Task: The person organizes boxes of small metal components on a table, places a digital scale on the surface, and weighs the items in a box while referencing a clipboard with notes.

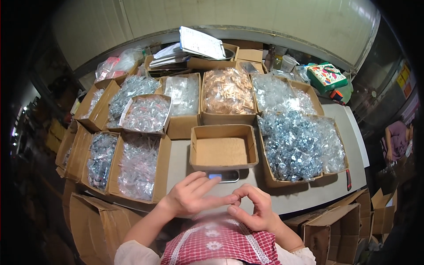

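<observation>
My left hand (189, 194) is held over the near edge of the table, its fingers stretched out and spread. Beside it, my right hand (255, 207) has bent fingers, with a gap between thumb and forefinger. The right fingertips meet or nearly meet the tip of the left forefinger; I cannot see anything held in either hand. Just beyond them sits a small digital scale (229, 176) with a lit display. An open cardboard box (224, 167) rests on or just behind the scale, its bare brown bottom showing.
Boxes of bagged small parts surround the grey table (179, 152): silvery bags (291, 145) at right, copper-coloured pieces (227, 90) at the back, clear bags (139, 165) at left. A clipboard (201, 43) lies behind. A red-and-black cutter (348, 180) lies right. Another person (397, 139) is far right.
</observation>
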Tool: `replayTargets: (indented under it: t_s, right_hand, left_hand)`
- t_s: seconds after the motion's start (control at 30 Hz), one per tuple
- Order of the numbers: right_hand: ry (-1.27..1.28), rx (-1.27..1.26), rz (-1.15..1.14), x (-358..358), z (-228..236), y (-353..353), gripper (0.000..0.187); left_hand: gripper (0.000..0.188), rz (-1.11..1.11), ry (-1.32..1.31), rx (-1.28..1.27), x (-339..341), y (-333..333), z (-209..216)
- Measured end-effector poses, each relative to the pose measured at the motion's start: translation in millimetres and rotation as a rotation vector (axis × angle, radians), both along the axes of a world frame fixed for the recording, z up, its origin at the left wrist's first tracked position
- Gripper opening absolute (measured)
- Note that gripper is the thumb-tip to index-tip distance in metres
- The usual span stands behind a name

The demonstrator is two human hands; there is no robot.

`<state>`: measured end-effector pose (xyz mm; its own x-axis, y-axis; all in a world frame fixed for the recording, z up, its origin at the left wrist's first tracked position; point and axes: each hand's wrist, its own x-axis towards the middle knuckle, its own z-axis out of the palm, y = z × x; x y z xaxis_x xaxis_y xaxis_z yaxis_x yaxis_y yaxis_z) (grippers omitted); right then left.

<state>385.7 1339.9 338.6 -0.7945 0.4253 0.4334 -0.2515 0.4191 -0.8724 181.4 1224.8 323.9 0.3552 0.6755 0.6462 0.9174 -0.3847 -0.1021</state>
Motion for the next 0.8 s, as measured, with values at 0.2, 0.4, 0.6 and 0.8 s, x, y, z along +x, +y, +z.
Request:
replayTargets:
  t_s: [0.2, 0.4, 0.6, 0.8]
  right_hand:
    - [0.039, 0.315, -0.153, 2, 19, 19, 0.025]
    - [0.039, 0.553, -0.088, -2, 34, 25, 0.020]
    - [0.040, 0.622, -0.093, -5, 32, 28, 0.021]
    - [0.016, 0.717, -0.073, -6, 36, 29, 0.023]
  left_hand:
    - [0.039, 0.018, 0.039, 0.043, 3, 3, 15]
    - [0.025, -0.040, 0.073, 0.053, 0, 8, 28]
    - [0.018, -0.032, 0.101, 0.028, 1, 9, 42]
    - [0.022, -0.068, 0.113, 0.042, -3, 11, 43]
